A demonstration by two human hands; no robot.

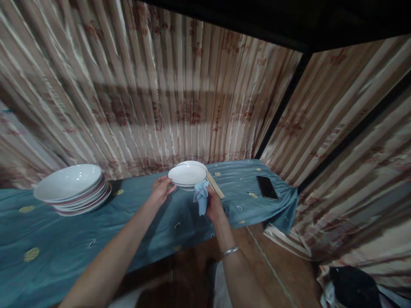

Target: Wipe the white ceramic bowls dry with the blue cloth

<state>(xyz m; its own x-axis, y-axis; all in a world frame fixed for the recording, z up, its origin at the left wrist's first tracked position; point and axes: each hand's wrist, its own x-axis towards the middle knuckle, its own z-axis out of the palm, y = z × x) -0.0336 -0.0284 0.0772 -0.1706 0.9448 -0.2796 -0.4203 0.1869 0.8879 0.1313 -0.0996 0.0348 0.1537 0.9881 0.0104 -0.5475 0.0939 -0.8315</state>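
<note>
Straight ahead, a white dish (187, 174) with a dark rim line is held tilted a little toward me, over what looks like more white dishware beneath. My left hand (161, 189) grips its left edge, thumb and fingers closed on the rim. My right hand (213, 203) is closed around a light blue cloth (201, 197) and presses it against the dish's front right edge. Some of the right fingers are hidden behind the cloth. Pale wooden chopsticks (215, 185) lie just right of the dish.
A tall stack of white bowls and plates (72, 188) stands at the left on the blue patterned cloth (135, 226) covering the table. To the right lies a black phone (266, 187). Pleated curtains (180, 94) hang behind, with a dark pole (282, 107) at the right corner.
</note>
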